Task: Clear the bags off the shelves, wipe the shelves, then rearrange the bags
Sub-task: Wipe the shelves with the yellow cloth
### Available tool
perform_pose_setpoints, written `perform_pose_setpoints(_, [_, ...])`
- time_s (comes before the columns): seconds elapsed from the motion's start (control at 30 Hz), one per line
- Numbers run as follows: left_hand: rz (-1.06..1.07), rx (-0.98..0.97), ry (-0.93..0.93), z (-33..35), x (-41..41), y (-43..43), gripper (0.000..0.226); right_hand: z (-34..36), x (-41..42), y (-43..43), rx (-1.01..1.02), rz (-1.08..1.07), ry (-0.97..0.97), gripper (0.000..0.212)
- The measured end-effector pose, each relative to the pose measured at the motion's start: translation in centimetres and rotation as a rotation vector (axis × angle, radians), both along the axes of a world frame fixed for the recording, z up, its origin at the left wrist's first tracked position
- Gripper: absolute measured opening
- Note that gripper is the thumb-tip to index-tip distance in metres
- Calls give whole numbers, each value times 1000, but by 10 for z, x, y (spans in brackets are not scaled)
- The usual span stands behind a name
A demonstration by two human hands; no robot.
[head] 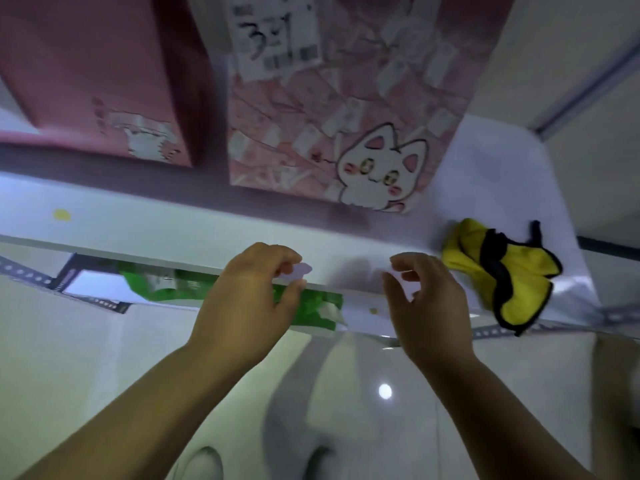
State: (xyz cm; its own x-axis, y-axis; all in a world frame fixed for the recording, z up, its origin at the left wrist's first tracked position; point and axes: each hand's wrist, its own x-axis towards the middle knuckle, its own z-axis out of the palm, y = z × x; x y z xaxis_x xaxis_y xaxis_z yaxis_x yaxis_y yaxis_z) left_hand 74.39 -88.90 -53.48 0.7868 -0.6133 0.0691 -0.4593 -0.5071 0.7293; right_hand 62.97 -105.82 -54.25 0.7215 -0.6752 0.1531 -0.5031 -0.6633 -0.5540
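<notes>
My left hand (249,299) and right hand (426,303) are loosely curled, empty. The cat bag (311,133) at twelve o'clock looks light and stiff; I'd take its sides.

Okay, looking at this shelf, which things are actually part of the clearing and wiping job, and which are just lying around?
Part of the job:
cat bag
plain pink bag
green bag on the lower shelf
yellow cloth
top shelf

Just there:
yellow sticker on the top shelf
perforated metal bracket
</notes>
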Motion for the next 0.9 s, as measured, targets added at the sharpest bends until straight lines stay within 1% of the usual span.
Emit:
perform_pose_setpoints(0.13, [-48,-15,8,-7,-27,-44,19,10,-33,-58,-114,-50,16,25])
perform_pose_setpoints(0.2, [-52,-22,17,-10,-38,-61,19,13,-43,-84,-180,-76,42,32])
perform_pose_setpoints(0.27, [-51,-29,30,-13,-46,-77,18,13,-49,-107,-196,-117,114,47])
perform_pose_setpoints(0.33, [-49,-34,36,-14,-52,-90,18,8,-52,-127,-172,-119,236,69])
perform_pose_setpoints(0.4, [-53,-32,37,-16,-57,-99,18,1,-52,-142,-94,-90,397,90])
perform_pose_setpoints(0.43, [-54,-28,41,-17,-59,-101,19,-3,-51,-148,-57,-67,466,95])
perform_pose_setpoints(0.53, [-47,-8,54,-22,-61,-102,20,-13,-48,-159,-61,17,555,95])
perform_pose_setpoints(0.7, [-36,12,67,-27,-61,-95,22,-17,-47,-153,-263,-3,517,82])
perform_pose_setpoints(0.8, [-24,8,77,-27,-61,-88,21,-21,-46,-135,-267,-9,490,75])
perform_pose_setpoints(0.9, [-13,10,83,-27,-61,-73,21,-21,-46,-110,-225,46,439,68])
